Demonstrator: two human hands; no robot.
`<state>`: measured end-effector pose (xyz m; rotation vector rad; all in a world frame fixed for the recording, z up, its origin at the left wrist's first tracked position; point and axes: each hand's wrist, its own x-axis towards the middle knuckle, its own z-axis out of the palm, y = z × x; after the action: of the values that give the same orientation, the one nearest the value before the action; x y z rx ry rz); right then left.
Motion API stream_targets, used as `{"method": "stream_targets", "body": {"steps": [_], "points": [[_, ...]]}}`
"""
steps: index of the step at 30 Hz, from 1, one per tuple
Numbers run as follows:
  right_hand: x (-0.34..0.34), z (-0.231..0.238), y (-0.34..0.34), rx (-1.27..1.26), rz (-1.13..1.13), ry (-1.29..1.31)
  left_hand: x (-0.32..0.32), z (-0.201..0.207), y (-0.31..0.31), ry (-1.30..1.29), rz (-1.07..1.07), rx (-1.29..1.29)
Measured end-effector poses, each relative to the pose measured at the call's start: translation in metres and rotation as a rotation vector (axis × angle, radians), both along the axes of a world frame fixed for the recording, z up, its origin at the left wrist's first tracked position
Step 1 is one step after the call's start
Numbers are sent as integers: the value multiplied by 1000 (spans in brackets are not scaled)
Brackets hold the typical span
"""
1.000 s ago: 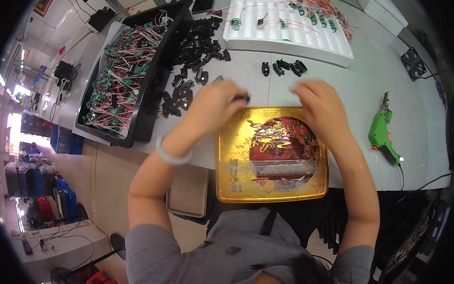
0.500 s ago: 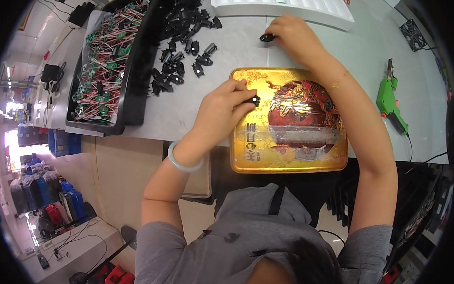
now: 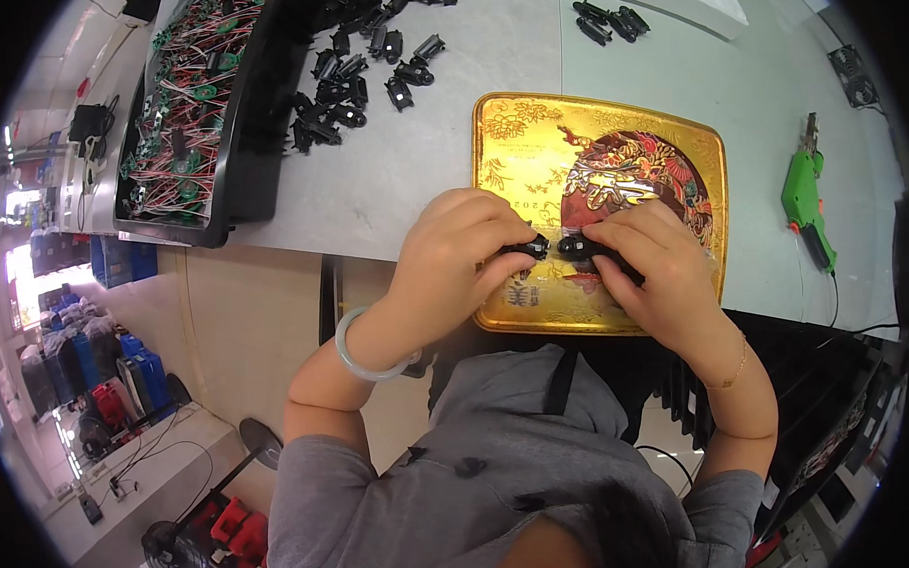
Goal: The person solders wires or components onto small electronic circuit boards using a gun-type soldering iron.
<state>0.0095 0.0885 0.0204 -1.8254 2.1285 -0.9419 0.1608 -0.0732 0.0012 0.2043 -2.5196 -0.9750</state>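
Above a golden tin lid (image 3: 510, 162), my two hands face each other with their fingertips close together. My left hand (image 3: 458, 249) pinches a small black plastic housing (image 3: 536, 247), its end poking out between thumb and fingers. Another black plastic piece (image 3: 576, 247), long with a rounded end, is gripped in my right hand (image 3: 664, 267). A narrow gap separates the two pieces. Fingers hide much of both. The lid shows a dark red round picture and strips of clear tape.
Loose black housings (image 3: 348, 92) lie scattered left of the lid. Beyond them stands a black bin (image 3: 236, 181) of wired green circuit boards. Several black pieces (image 3: 623, 23) sit by a white foam tray (image 3: 695, 0). A green glue gun (image 3: 802, 197) and small fan (image 3: 853, 75) are at right.
My right hand has come back from beside the foam tray to the lid, bringing a black piece close to my left hand's housing. The view has shifted, uncovering several black pieces near the tray.
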Motion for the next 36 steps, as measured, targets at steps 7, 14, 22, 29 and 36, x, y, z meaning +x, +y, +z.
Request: {"method": "stream_targets", "body": {"steps": [7, 14, 22, 29, 36], "points": [[1, -3, -2, -24, 12, 21, -2, -1, 4, -4, 41, -26], [7, -2, -5, 5, 44, 240, -1, -2, 2, -25, 35, 3], [9, 8, -9, 175, 77, 224, -1, -4, 0, -26, -24, 14], [13, 9, -11, 191, 2, 189, -3, -3, -2, -26, -13, 8], [13, 13, -15, 253, -11, 219, -2, -4, -3, -13, -16, -10]]}}
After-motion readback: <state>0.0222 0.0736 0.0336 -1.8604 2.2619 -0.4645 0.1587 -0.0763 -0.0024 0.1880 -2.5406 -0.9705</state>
